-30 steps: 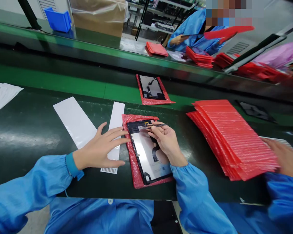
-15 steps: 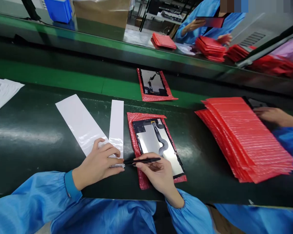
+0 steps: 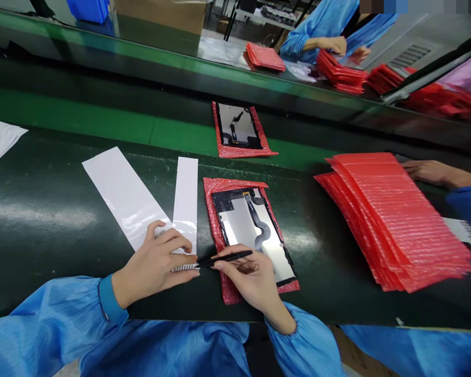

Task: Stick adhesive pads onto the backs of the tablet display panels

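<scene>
Near the table's front edge, my left hand pinches the white strip, my right hand pinches tweezers at its barcoded end, nothing visibly lifted yet, the panel already on red wrap.

Single head cam, worn by the person, facing forward and down over the bench. Close range: left hand and right hand sit low, near centre, seen from behind and above. Frame tilted, far rail sloping down rightward. Top edge crops the blue bin beyond.
</scene>
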`<state>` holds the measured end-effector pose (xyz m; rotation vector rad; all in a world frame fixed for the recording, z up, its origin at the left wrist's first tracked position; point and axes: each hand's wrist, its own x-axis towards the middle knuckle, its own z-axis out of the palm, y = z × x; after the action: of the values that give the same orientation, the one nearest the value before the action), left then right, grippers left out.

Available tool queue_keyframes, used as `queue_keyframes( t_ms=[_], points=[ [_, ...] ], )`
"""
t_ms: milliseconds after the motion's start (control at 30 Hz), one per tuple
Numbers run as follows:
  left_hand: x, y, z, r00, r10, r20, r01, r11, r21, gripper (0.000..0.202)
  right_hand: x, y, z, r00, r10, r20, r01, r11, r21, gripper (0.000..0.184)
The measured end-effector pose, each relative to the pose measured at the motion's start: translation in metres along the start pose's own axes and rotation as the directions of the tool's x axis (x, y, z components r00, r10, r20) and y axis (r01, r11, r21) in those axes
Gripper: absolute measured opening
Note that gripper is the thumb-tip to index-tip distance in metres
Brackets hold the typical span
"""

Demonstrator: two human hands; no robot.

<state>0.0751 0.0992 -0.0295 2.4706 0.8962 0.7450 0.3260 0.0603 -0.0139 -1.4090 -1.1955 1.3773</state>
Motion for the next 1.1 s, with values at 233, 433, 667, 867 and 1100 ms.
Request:
queue_keyframes(
  t_ms=[233,433,667,867,1100],
  points=[
    [0.027,0.006,-0.007,0.993,0.117,0.002,-0.117,0.993,0.021,0.033,0.052,-0.037,-0.040,0.999,-0.029,0.030,0.025,0.992,0.125,0.043],
    [0.078,-0.007,0.014,0.968,0.249,-0.028,-0.240,0.953,0.185,0.024,0.115,-0.044,-0.065,0.982,-0.128,0.139,0.130,0.991,-0.006,0.062],
    [0.082,-0.011,0.025,0.980,0.197,-0.031,-0.194,0.978,0.080,0.025,0.111,-0.028,-0.076,0.990,-0.106,0.091,0.108,0.994,-0.018,0.055],
    [0.082,-0.009,0.024,0.986,0.164,-0.026,-0.163,0.986,0.030,0.024,0.112,-0.028,-0.078,0.995,-0.084,0.056,0.085,0.996,-0.021,0.054],
    [0.083,-0.009,0.025,0.990,0.139,-0.016,-0.139,0.990,0.026,0.023,0.110,-0.030,-0.077,0.998,-0.048,0.043,0.049,0.999,-0.021,0.055]
  ],
)
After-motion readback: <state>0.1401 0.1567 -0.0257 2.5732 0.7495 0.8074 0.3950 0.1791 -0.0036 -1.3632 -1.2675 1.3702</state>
